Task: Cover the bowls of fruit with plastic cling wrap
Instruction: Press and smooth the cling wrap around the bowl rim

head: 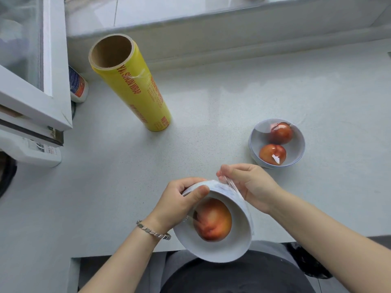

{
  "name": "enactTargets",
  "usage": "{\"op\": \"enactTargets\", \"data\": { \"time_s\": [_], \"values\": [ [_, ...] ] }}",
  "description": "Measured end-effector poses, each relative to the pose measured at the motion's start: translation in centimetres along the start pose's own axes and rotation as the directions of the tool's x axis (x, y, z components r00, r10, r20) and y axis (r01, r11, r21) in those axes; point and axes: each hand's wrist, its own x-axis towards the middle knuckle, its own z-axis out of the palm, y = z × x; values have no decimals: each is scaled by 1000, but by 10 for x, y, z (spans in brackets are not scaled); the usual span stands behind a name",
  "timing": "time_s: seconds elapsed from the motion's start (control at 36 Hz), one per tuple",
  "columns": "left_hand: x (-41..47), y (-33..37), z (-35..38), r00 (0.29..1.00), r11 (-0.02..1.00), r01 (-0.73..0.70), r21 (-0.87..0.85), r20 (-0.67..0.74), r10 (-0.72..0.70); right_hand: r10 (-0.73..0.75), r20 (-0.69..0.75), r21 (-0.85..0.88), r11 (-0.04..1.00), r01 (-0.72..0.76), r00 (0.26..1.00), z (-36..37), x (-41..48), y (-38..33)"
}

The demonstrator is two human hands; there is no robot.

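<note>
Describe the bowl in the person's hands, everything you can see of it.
The white bowl looks ceramic, with a faint bluish pattern on its outer wall. It is tilted, mouth toward the camera, over the near edge of the counter. One red-orange fruit lies inside. Clear cling film is drawn over it; the left hand grips the rim, the right hand pinches film at the outer wall.

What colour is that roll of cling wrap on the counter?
The roll is yellow with red lettering, on a brown cardboard core; seen in the head view.
</note>
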Motion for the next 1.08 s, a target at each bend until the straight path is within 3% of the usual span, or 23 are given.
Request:
{"op": "enactTargets", "data": {
  "time_s": [0.17,0.36,0.47,0.53,0.58,0.64,0.69,0.78,0.83,0.89,1.08],
  "values": [
    [-2,4,0,997,999,-47,16,-55,48,-104,-233,-256,966,42,967,4,5,4],
    [-7,2,0,991,995,-78,58,-105,84,64,-220,-314,940,-133,973,1,7,4],
    [-9,1,0,985,993,-108,49,-126,114,71,-267,-368,914,-170,961,-5,6,9],
    [-8,3,-2,981,992,-120,34,-152,124,10,-268,-361,926,-110,963,-8,4,8],
    [-6,5,-4,976,991,-130,36,-174,134,-199,-286,-373,924,82,937,-14,0,5],
    [-5,7,-5,973,990,-136,48,-184,142,-458,-222,-453,830,325,861,-16,-10,-3],
    [-4,7,-7,972,989,-134,65,-186,144,-632,11,-548,644,533,775,-11,-27,-8],
    [-2,8,-6,971,988,-134,76,-188,146,-650,366,-704,275,655,666,-4,-41,2],
    [-2,9,-5,972,987,-137,79,-184,150,-583,424,-755,195,626,693,-5,-39,9],
    [-2,9,-3,973,989,-133,59,-185,142,-537,403,-782,219,583,741,-3,-37,7],
    [-5,11,-1,964,988,-155,16,-217,155,-313,274,-799,452,397,909,3,-30,-4]
  ]
}}
